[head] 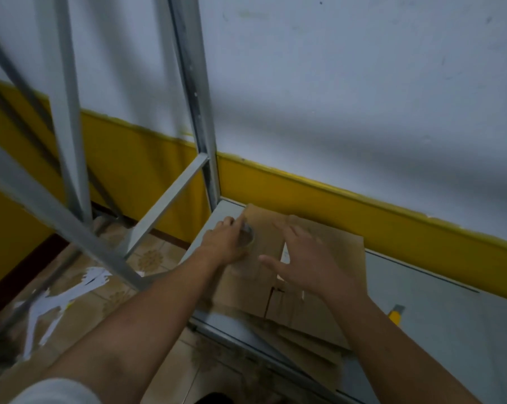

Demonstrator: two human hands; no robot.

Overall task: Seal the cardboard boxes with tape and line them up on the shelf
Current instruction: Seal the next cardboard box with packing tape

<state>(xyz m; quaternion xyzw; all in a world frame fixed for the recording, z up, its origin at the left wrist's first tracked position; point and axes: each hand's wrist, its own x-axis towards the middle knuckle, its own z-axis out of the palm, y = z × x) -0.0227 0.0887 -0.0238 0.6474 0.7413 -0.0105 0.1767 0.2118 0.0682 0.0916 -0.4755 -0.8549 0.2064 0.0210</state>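
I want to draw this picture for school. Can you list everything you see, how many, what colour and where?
box: one, brown, on the shelf near its left corner
tape roll: one, greyish, at the box's left edge
knife: one, yellow, on the shelf right of the box, partly hidden
shelf: one, grey, against the wall
metal bars: several, grey, left of the shelf
wall: one, white with a yellow band
floor: tan tiles with white marks, lower left
left hand: grips the tape roll
right hand: fingers spread, over the box
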